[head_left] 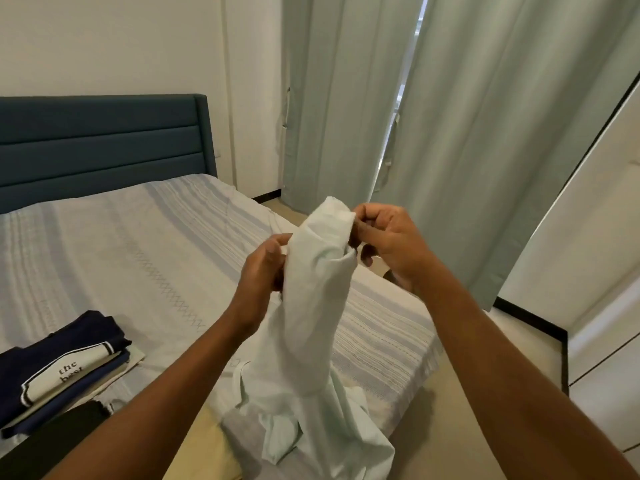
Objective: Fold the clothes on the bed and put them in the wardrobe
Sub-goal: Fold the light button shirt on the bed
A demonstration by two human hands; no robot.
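Pale green garment (311,323) is being held up over the near corner of the striped bed (121,254), lower end bunching on the sheet. Pale curtains (485,133) are hanging to the right, teal headboard (104,143) standing behind. Folded navy stack (62,362) is lying at the bed's left edge, well apart from the garment. Left hand (263,268) is gripping the garment's upper side; right hand (391,244) is pinching its top edge.

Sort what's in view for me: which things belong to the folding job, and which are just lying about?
Job: pale green garment, gripped by left hand and right hand; folded navy stack; yellow cloth; black cloth; bed.

Just there: blue headboard; curtains.
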